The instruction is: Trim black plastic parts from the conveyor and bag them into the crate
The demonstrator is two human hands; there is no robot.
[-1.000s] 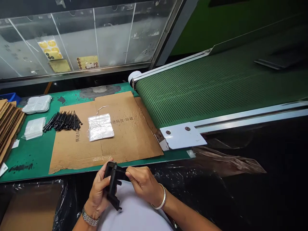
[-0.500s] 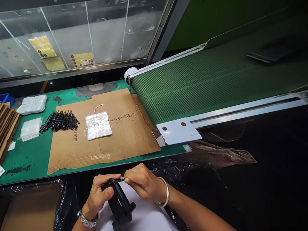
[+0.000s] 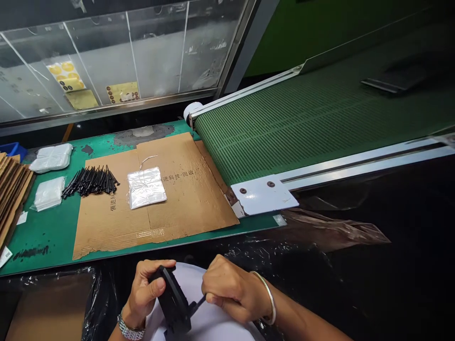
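Note:
My left hand (image 3: 144, 291) grips a black plastic part (image 3: 172, 300) by its upper end, thumb on the near face. A short stub sticks out from the part's lower right side. Closed in a pinch, my right hand (image 3: 232, 290) holds a thin black rod (image 3: 202, 301), whose tip meets or nearly meets that stub. Most of the rod is hidden in the fingers. Both hands are over my lap, in front of the bench. On the bench lie a pile of black pins (image 3: 91, 181) and a stack of clear plastic bags (image 3: 147, 188).
Cardboard (image 3: 195, 208) covers part of the green bench (image 3: 64, 237). More bag bundles (image 3: 51, 157) and stacked cardboard dividers (image 3: 12, 189) are at left. A green conveyor belt (image 3: 277, 128) rises to the right, carrying a dark flat item (image 3: 394, 78). A lined box (image 3: 50, 303) stands at lower left.
My right hand has moved down and right, from the top of the black part to its side stub. My left hand keeps its grip, and the part has turned slightly.

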